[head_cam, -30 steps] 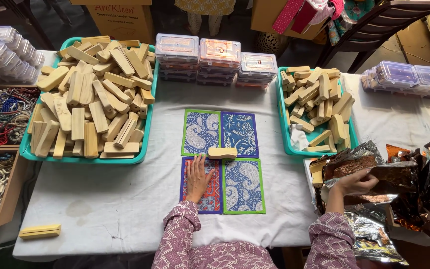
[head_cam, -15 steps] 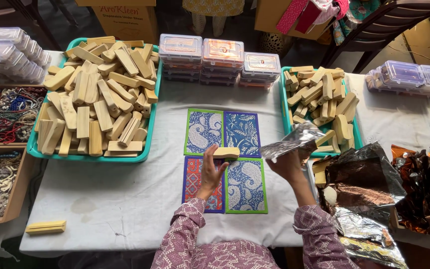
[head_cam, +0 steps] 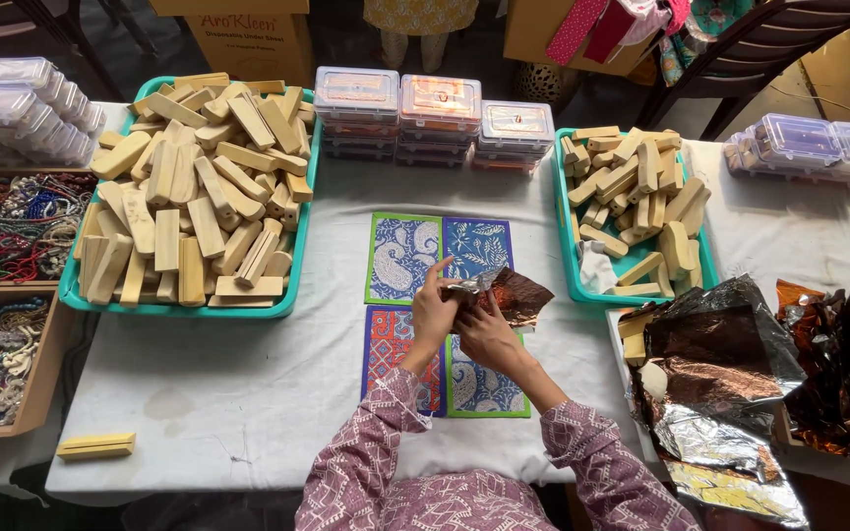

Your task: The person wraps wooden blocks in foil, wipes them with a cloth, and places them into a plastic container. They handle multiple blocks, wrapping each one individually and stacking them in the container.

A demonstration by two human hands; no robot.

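Observation:
My left hand (head_cam: 434, 308) and my right hand (head_cam: 485, 330) meet over the patterned mats (head_cam: 400, 258) in the middle of the white-clothed table. Together they grip a crinkled sheet of copper-and-silver foil (head_cam: 511, 292), which bulges out to the right of my fingers. The pale wooden block that lay on the mats is hidden behind my hands and the foil. My sleeves are purple with a white pattern.
A big green tray (head_cam: 290, 292) of pale wooden blocks sits at the left, a smaller green tray (head_cam: 572, 251) at the right. Clear lidded boxes (head_cam: 433, 105) line the back. Loose foil sheets (head_cam: 718, 379) pile at the right, bead boxes (head_cam: 2, 295) at the left, one block (head_cam: 96, 445) near the front edge.
My right hand lifted a foil sheet from the pile at the right and brought it to the centre. My left hand left the mat and joined it over the block.

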